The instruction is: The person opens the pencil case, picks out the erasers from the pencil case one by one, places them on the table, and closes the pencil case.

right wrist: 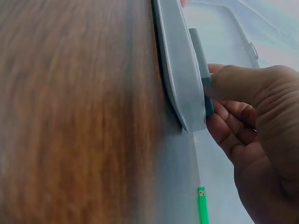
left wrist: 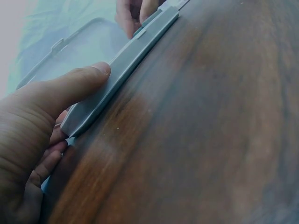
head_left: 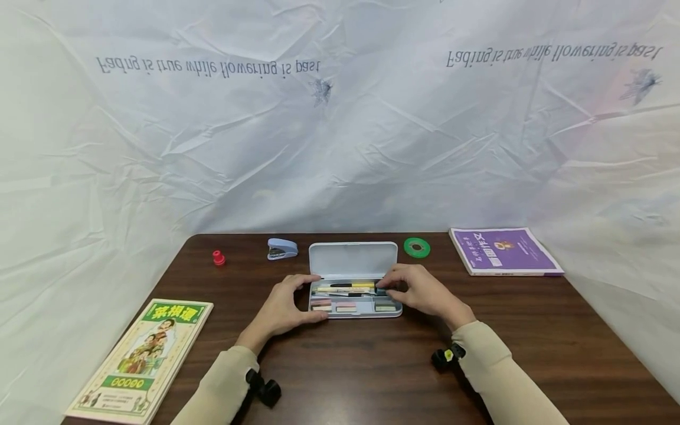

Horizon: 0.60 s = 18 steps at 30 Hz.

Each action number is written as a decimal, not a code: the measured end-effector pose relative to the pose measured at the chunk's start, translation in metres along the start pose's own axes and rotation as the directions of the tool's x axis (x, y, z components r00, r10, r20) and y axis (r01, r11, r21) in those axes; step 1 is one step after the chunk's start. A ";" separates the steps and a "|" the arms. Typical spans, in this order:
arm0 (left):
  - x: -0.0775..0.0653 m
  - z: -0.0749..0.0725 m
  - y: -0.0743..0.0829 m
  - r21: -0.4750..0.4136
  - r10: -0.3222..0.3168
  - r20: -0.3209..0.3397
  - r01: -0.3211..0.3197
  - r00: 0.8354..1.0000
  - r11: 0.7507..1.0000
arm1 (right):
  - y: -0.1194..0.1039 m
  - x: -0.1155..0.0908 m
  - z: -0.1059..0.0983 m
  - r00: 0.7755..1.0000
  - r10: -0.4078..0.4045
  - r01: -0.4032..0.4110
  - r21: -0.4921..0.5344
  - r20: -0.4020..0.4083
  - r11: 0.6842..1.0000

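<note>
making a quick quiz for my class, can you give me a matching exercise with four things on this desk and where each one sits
Things:
1. stapler
2. green tape roll
3. purple book
4. red stamp

Places:
A. far right of the table
B. just left of the open pencil case lid
C. furthest left along the back row
D. just right of the open pencil case lid

Pairs: 1-B, 2-D, 3-A, 4-C

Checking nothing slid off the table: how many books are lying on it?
2. One green-covered book lies at the near left corner of the table; one purple book lies at the far right. None appears hidden.
</note>
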State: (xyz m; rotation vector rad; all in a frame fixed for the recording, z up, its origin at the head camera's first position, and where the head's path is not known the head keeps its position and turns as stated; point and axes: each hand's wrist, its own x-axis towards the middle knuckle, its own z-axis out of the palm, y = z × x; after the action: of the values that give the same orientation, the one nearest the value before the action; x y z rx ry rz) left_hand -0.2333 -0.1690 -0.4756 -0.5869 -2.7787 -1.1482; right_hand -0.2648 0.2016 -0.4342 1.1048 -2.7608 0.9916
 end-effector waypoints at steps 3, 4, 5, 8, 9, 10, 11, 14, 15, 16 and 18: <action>0.000 0.000 0.000 -0.007 0.001 0.000 -0.001 1.000 1.000 | -0.001 0.000 -0.003 1.000 0.007 -0.007 0.008 -0.018 1.000; 0.000 0.000 0.000 -0.009 0.001 0.000 -0.001 1.000 1.000 | -0.001 -0.001 -0.005 0.999 0.006 -0.005 0.014 -0.038 1.000; 0.000 0.000 0.000 -0.010 0.001 0.000 -0.001 1.000 1.000 | -0.002 -0.001 -0.008 0.998 0.008 -0.006 0.024 -0.060 1.000; 0.000 0.000 0.000 -0.016 -0.007 0.006 0.007 1.000 1.000 | -0.002 -0.006 -0.023 0.989 0.007 -0.001 0.046 -0.147 0.999; 0.000 0.000 0.000 -0.015 -0.010 0.008 0.010 1.000 1.000 | -0.001 -0.009 -0.029 0.985 0.008 0.001 0.053 -0.174 0.999; 0.000 0.000 0.000 -0.016 -0.013 0.008 0.013 1.000 1.000 | 0.000 -0.013 -0.036 0.980 0.007 0.003 0.054 -0.199 0.999; 0.000 0.000 0.000 -0.016 -0.014 0.008 0.014 1.000 1.000 | 0.002 -0.018 -0.042 0.976 0.015 -0.003 0.055 -0.216 0.998; -0.001 0.000 0.001 -0.016 -0.016 0.004 0.016 1.000 1.000 | 0.012 -0.036 -0.058 0.966 0.026 -0.019 0.031 -0.255 0.999; -0.001 -0.001 0.001 -0.016 -0.016 0.004 0.016 1.000 1.000 | 0.017 -0.043 -0.062 0.964 0.028 -0.024 0.018 -0.266 1.000; -0.001 -0.001 0.001 -0.013 -0.016 0.003 0.017 1.000 1.000 | 0.021 -0.050 -0.066 0.961 0.033 -0.034 0.002 -0.274 0.999; -0.001 -0.001 0.001 -0.010 -0.017 0.005 0.017 1.000 1.000 | 0.030 -0.063 -0.070 0.957 0.047 -0.058 -0.032 -0.288 0.998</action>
State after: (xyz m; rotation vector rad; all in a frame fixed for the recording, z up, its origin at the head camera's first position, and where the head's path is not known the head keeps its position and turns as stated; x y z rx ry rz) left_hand -0.2320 -0.1694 -0.4742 -0.5689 -2.7891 -1.1660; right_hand -0.2511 0.2968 -0.4092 0.8111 -2.5751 1.0069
